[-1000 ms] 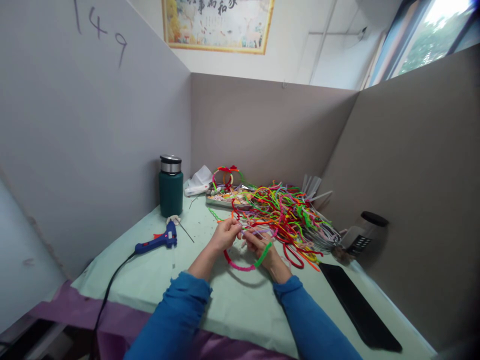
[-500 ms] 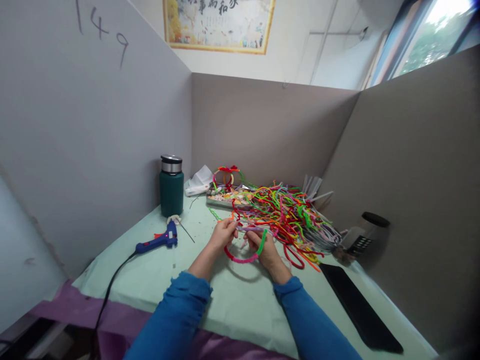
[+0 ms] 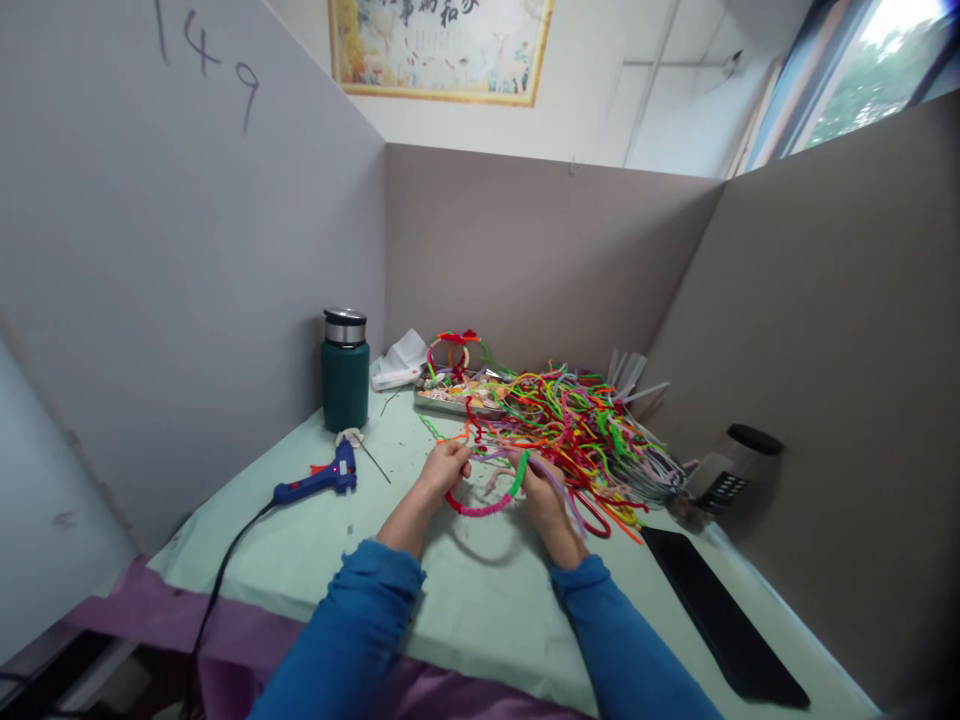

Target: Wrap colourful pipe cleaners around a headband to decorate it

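My left hand point(image 3: 445, 468) is closed in a pinch on the left end of a curved band point(image 3: 484, 511) wrapped in red, pink and green pipe cleaner. A thin purple pipe cleaner point(image 3: 561, 487) runs from near the left fingertips across to my right hand point(image 3: 544, 496), and its free end hangs over the back of that hand. The right fingers are closed around the purple strand, partly hidden behind the band's green end. The band bows toward me above the table.
A heap of coloured pipe cleaners point(image 3: 577, 415) and a metal tray point(image 3: 450, 405) lie behind my hands. To the left are a blue glue gun point(image 3: 319, 483) and a green bottle point(image 3: 345, 385). A black slab point(image 3: 720, 615) and a clear jar point(image 3: 727, 470) are on the right.
The purple strand, stretched between my hands before, now curves over my right hand with its end hanging right. My right hand has shifted slightly right; the left stays at the band.
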`<move>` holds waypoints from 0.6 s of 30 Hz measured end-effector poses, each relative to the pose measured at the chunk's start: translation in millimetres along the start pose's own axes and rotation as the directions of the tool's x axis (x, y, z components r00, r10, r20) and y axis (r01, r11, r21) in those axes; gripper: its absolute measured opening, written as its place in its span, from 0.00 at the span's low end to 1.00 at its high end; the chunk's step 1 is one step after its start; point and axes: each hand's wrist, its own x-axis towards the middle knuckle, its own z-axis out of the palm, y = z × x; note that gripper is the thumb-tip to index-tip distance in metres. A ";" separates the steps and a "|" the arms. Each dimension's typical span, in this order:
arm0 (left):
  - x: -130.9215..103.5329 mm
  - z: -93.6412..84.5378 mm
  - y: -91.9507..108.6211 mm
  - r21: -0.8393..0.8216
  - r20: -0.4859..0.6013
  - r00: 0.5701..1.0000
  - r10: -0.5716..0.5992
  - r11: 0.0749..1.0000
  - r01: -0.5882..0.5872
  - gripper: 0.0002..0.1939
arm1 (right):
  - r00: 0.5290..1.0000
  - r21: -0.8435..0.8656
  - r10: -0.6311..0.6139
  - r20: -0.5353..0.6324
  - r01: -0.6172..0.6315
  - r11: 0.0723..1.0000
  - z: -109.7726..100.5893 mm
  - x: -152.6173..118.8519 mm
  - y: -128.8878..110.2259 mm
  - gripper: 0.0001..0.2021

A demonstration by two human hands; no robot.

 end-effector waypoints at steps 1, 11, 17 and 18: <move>-0.7 0.0 0.9 -0.007 0.007 1.000 -0.011 1.000 0.011 0.15 | 0.999 -0.036 -0.034 -0.001 0.034 0.999 -0.8 0.2 -2.9 0.07; -6.9 0.7 7.9 -0.064 0.073 0.995 -0.072 0.995 0.077 0.15 | 0.999 0.065 -0.030 0.029 0.028 0.997 -6.7 7.5 6.2 0.06; -4.0 -1.8 3.9 -0.017 0.008 0.999 -0.037 0.999 0.037 0.16 | 0.995 0.015 -0.045 0.086 0.044 0.999 -11.3 5.6 0.8 0.09; -3.2 -2.1 3.1 0.009 -0.010 1.000 -0.027 1.000 0.027 0.16 | 0.993 0.007 -0.076 0.086 0.076 0.997 -11.0 5.2 -1.1 0.08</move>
